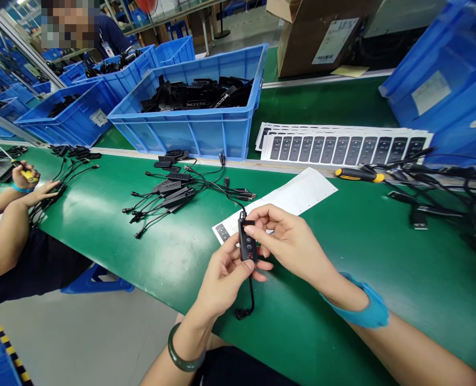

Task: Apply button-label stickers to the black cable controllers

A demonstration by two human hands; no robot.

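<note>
A small black inline cable controller (248, 244) with round button marks is held upright between my hands above the table. My left hand (230, 271) is closed around its lower part, thumb at the bottom edge. My right hand (284, 236) pinches the upper end, its thumb pressing the front face near the top. One cable runs up from the controller, and another hangs below it to a plug (243, 313). Just behind my hands lies a mostly white label sheet (298, 194), with a dark label (222, 232) at its left end.
Several similar cabled controllers (175, 195) lie left of centre. Behind are a blue bin (185, 128) of black parts and stacked label sheets (342, 149). A yellow-black screwdriver (359, 175) and tangled cables (442, 187) lie right. At left, a co-worker's hands (36, 185) handle cables and a screwdriver.
</note>
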